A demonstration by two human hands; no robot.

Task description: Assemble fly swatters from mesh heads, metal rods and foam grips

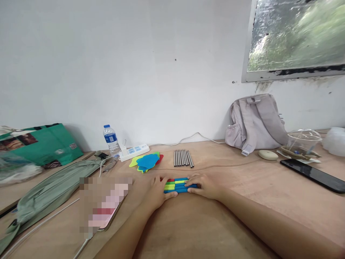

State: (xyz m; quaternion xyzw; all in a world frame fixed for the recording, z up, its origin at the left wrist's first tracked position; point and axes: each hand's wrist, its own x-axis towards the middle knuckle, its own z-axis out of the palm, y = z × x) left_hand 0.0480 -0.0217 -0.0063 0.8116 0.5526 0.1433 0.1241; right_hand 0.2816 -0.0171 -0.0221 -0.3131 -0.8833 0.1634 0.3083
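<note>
A small bundle of coloured sticks [178, 184], blue, green, yellow and red, lies on the wooden table [242, 201] in front of me. My left hand [155, 192] presses against its left end with curled fingers. My right hand [205, 185] holds its right end, fingers closed over the sticks. Just behind them lie a row of several grey metal rods [183, 158] and a pile of coloured flat shapes [147, 162], blue on top.
A white power strip [134, 151], a water bottle [111, 139] and a green bag [40, 144] stand at the back left. A grey-green pouch [51, 189] lies left. A backpack [254, 120], plastic cup [303, 142], white oval object [267, 154] and black phone [314, 175] sit right.
</note>
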